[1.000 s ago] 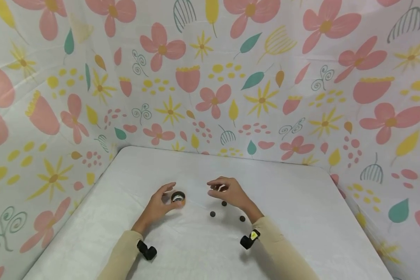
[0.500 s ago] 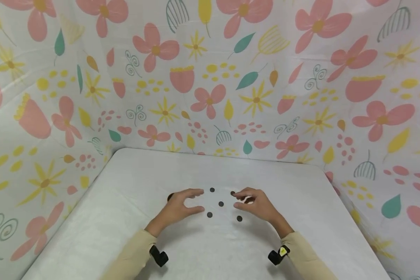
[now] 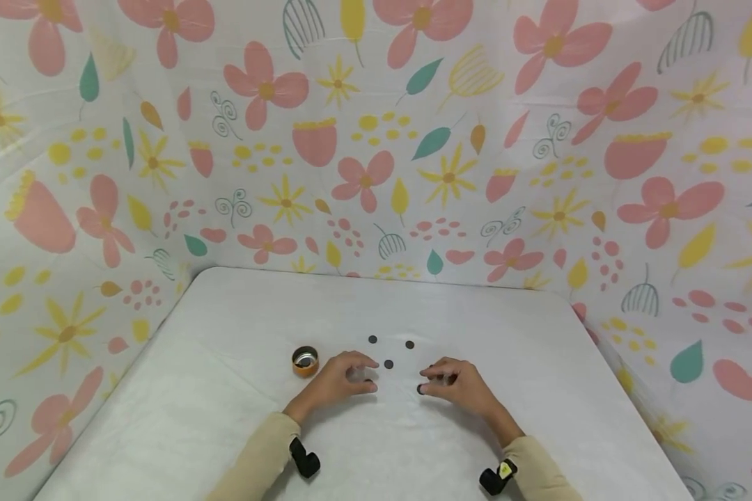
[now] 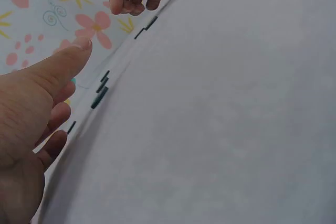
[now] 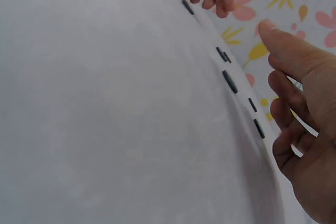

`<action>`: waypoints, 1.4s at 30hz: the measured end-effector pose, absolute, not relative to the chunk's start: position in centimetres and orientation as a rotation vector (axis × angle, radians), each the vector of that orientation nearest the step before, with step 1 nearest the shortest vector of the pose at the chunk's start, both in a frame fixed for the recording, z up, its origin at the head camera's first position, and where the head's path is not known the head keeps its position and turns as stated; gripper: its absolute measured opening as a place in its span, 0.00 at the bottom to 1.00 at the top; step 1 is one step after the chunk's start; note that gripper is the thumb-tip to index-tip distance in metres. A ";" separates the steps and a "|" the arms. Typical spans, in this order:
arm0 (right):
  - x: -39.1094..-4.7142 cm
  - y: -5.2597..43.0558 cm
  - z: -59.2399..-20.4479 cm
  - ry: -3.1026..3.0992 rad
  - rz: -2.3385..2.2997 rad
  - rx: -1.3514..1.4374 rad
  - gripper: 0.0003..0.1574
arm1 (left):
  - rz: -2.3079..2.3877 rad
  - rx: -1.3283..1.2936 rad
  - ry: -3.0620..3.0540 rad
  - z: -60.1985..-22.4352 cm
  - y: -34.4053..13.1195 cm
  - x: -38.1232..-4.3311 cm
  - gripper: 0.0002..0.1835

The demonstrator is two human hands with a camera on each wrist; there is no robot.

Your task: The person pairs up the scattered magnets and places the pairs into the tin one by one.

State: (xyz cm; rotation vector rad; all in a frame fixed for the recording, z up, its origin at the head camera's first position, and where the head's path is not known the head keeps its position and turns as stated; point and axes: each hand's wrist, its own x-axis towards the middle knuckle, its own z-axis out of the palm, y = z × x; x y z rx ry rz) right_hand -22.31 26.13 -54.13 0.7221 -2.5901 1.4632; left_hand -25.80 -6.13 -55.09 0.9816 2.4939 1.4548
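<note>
Several small black discs lie flat on the white table, such as one disc (image 3: 388, 364) midway between the hands. My left hand (image 3: 335, 383) hovers close by on the left, thumb and fingers apart; it partly covers another disc (image 3: 367, 380). Opposite it, my right hand (image 3: 464, 384) has loosely bent fingers and holds nothing, its thumb overlapping a disc (image 3: 420, 390) in the head view. Seen edge-on in the right wrist view, a thicker disc (image 5: 229, 82) rests among thinner-looking ones. An orange round tin (image 3: 303, 371) with a silvery inside stands just left of my left hand.
A white-covered table (image 3: 257, 306) stretches out in front. Floral cloth (image 3: 363, 174) hangs along its back and both sides. Black wrist cameras are strapped over the beige sleeves (image 3: 257, 452).
My left hand has come away from the tin and moved right, toward the discs. My right hand has moved right and nearer to me. More discs are uncovered, and the head view has shifted slightly.
</note>
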 end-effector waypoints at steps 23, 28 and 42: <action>-22.3 26.0 -54.9 -2.688 1.246 0.707 0.12 | 1.331 0.921 2.591 -55.8 -6.7 -26.1 0.17; -22.3 26.0 -54.8 -2.700 1.185 0.723 0.11 | 1.333 0.919 2.589 -55.8 -6.6 -26.2 0.14; -22.5 24.9 -54.3 -2.718 1.139 0.769 0.09 | 1.216 0.979 2.638 -55.3 -5.6 -25.8 0.12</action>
